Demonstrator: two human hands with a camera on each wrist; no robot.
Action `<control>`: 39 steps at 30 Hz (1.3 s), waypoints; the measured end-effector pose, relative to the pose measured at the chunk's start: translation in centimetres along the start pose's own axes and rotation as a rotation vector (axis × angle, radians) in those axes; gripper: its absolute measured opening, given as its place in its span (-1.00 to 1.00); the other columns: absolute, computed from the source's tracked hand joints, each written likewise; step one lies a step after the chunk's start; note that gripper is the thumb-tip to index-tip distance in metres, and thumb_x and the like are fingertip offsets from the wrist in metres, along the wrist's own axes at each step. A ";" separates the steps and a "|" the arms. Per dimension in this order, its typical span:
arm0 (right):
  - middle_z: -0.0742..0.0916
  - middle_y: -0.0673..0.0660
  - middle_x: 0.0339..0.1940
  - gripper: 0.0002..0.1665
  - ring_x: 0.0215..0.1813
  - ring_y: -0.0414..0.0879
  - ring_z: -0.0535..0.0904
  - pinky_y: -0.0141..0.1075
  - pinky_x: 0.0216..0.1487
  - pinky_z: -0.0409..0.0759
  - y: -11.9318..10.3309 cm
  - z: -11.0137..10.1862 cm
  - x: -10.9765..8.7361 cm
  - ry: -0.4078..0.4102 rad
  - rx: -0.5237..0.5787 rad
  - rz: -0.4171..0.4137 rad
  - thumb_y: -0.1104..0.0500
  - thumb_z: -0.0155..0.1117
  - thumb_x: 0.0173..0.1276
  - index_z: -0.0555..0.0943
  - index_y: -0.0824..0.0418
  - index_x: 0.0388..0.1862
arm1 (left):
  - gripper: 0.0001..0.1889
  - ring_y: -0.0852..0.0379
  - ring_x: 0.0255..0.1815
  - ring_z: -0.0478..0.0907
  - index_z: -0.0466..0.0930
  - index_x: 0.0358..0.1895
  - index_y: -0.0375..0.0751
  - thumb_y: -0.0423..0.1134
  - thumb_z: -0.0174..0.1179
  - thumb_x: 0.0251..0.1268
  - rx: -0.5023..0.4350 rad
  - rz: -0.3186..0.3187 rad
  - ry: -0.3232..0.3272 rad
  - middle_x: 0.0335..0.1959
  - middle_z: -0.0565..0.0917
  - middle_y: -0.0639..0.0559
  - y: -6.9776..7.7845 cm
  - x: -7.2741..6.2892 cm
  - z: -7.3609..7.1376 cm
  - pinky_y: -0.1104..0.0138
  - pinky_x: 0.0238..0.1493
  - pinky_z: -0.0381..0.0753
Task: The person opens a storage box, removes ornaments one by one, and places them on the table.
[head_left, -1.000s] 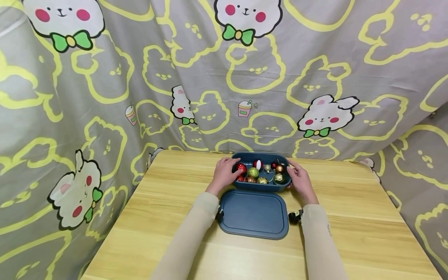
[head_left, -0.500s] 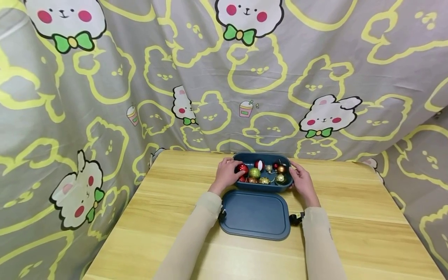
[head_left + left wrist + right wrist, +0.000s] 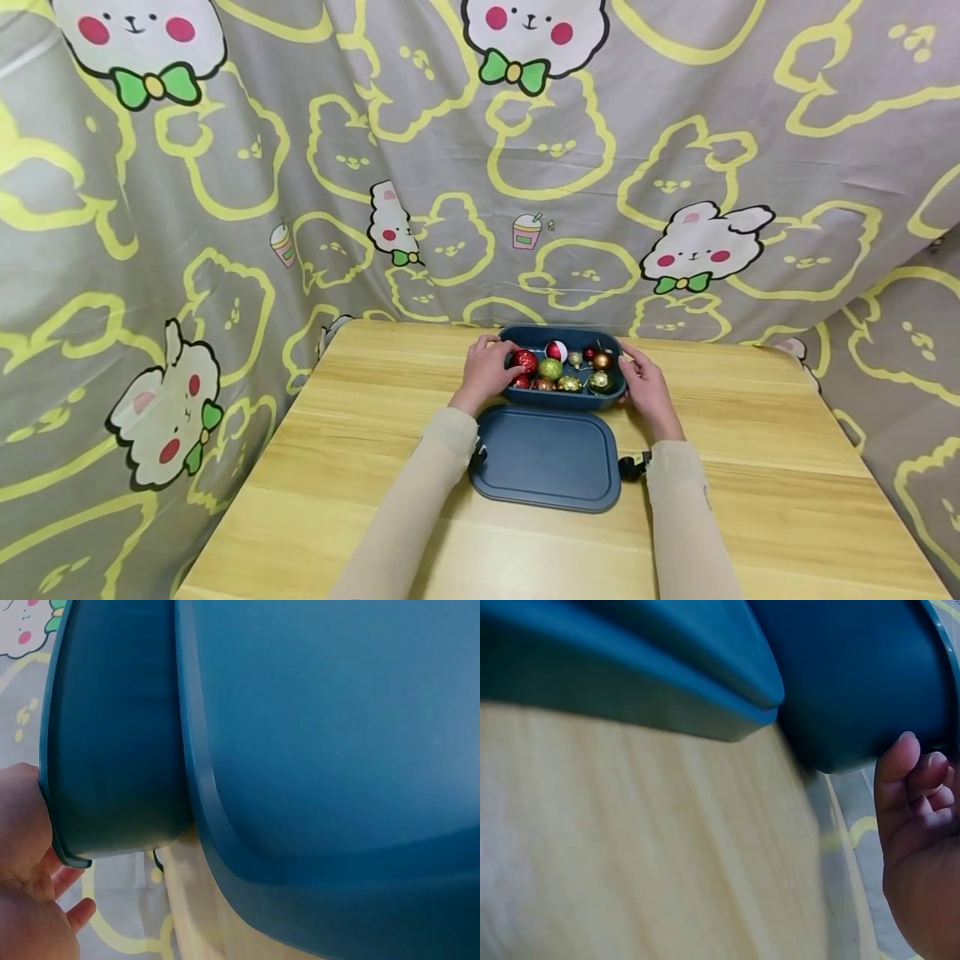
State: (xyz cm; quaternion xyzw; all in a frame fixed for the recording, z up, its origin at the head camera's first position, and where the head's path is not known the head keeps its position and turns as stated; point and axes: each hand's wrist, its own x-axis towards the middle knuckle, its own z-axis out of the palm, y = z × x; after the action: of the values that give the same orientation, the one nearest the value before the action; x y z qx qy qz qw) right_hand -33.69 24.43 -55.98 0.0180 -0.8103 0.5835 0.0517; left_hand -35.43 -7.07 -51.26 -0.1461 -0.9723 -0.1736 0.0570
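A dark blue plastic box (image 3: 564, 401) near the far edge of the table holds several Christmas baubles. Among them are a red glitter bauble (image 3: 526, 360), a green glitter one, a red-and-white one and some gold and bronze ones. My left hand (image 3: 484, 372) grips the box's left end, its thumb over the rim beside the red bauble. At the opposite end, my right hand (image 3: 649, 393) holds the rim and side wall. Both wrist views show fingers at the box wall (image 3: 112, 735); the baubles are hidden there.
A flat blue lid (image 3: 546, 458) lies on the wooden table (image 3: 337, 467) just in front of the box, between the forearms. A grey patterned curtain (image 3: 450, 167) hangs close behind the table and at its sides.
Baubles have shifted inside the box: the red glitter one sits slightly further right and the red-and-white one has rolled over. Both hands keep their hold at the box's ends.
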 end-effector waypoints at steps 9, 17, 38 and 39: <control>0.59 0.02 -0.51 -0.38 -0.64 -0.12 0.56 -0.29 -0.53 0.64 -0.2 0.0 -0.1 0.002 0.000 0.001 0.00 -0.01 0.71 0.32 0.19 0.61 | -0.48 -0.02 0.54 0.28 0.44 0.51 0.30 0.15 0.13 0.55 0.189 0.087 -0.090 0.35 0.63 0.09 0.0 0.2 0.0 0.02 0.59 0.17; 0.60 0.09 -0.48 -0.38 -0.65 -0.14 0.55 -0.29 -0.54 0.64 -0.1 0.1 -0.1 0.002 0.003 -0.011 0.00 0.02 0.70 0.33 0.21 0.61 | -0.59 -0.03 0.58 0.26 0.51 0.37 0.19 0.08 0.17 0.55 0.046 0.080 -0.109 0.34 0.65 0.05 -0.3 0.4 0.2 0.01 0.65 0.05; 0.60 0.12 -0.44 -0.37 -0.64 -0.18 0.53 -0.27 -0.53 0.66 -0.7 -0.1 -0.3 -0.015 0.019 0.015 0.04 0.01 0.70 0.29 0.25 0.62 | -0.54 -0.04 0.47 0.42 0.51 0.36 0.04 0.08 0.20 0.52 -0.005 0.085 -0.143 0.36 0.61 0.06 -0.2 1.2 0.2 0.08 0.69 -0.03; 0.58 0.11 -0.45 -0.37 -0.64 -0.18 0.53 -0.28 -0.53 0.66 -0.6 0.0 -0.3 -0.012 0.010 0.010 0.03 0.01 0.70 0.30 0.24 0.62 | -0.55 -0.04 0.46 0.43 0.52 0.35 0.03 0.07 0.21 0.52 -0.009 0.087 -0.140 0.35 0.62 0.05 -0.2 1.2 0.2 0.07 0.70 -0.04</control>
State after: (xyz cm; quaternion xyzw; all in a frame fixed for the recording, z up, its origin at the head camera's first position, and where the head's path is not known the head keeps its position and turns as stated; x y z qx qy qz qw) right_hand -33.32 24.26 -55.44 0.0176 -0.8078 0.5876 0.0440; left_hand -36.61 -6.84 -51.35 -0.2003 -0.9658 -0.1647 -0.0043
